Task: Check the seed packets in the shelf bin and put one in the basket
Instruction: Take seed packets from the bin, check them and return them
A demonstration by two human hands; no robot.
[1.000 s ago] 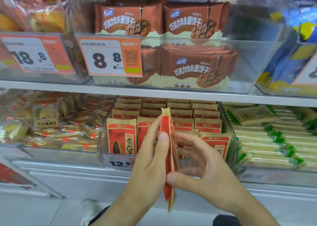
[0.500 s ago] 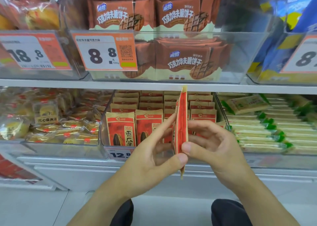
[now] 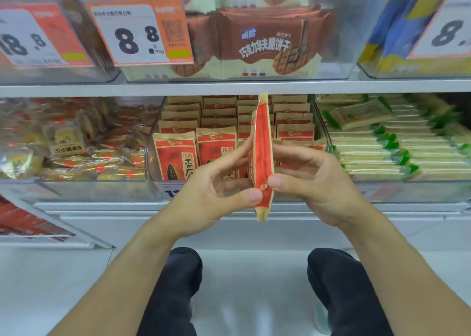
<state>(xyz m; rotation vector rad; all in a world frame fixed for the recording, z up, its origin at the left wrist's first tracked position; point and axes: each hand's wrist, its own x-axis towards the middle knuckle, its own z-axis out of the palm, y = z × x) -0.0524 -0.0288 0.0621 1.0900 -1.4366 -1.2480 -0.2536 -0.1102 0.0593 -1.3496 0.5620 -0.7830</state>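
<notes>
head | both hands (image 3: 257,182) pinch seed packet (image 3: 262,154) | upright, edge-on

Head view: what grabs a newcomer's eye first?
The red seed packet, held edge-on and upright at centre frame, pinched between the left hand and the right hand. Behind it, the clear shelf bin holds rows of matching packets standing upright. On the shelf above, a big orange price tag reading 8.8 fronts a bin of brown biscuit packs.
</notes>
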